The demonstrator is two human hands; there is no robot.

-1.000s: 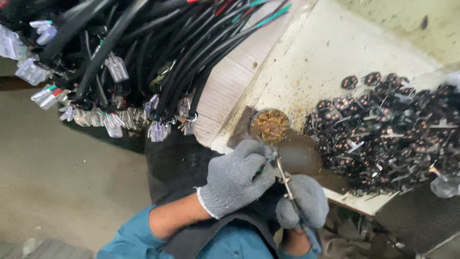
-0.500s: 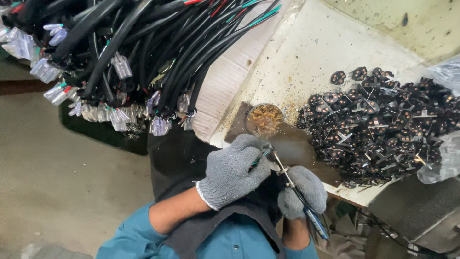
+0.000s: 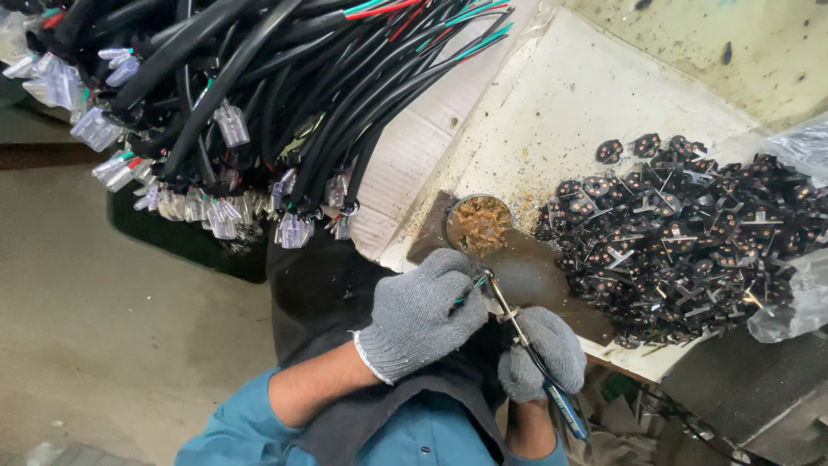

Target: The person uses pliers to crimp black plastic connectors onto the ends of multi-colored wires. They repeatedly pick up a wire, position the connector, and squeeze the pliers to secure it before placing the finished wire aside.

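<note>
Tin (image 3: 479, 224) of brown paste, left hand (image 3: 423, 312) grip pinching wire (image 3: 466, 293), right hand (image 3: 543, 354) grip closed round iron (image 3: 526, 341)

Both hands in grey knit gloves, low centre of view, close together. Left hand (image 3: 423, 315) comes in from lower left, back of glove up, fingers curled forward and pinched shut at the tips on something too small to tell. Left forearm bare from glove cuff to a rolled-up teal sleeve (image 3: 228, 427), angled up and to the right. Right hand (image 3: 542, 352) sits just right of and below the left, nearly touching it, closed in a fist, knuckles up. Right wrist and forearm drop straight down toward the body; only a short bare stretch shows.
</note>
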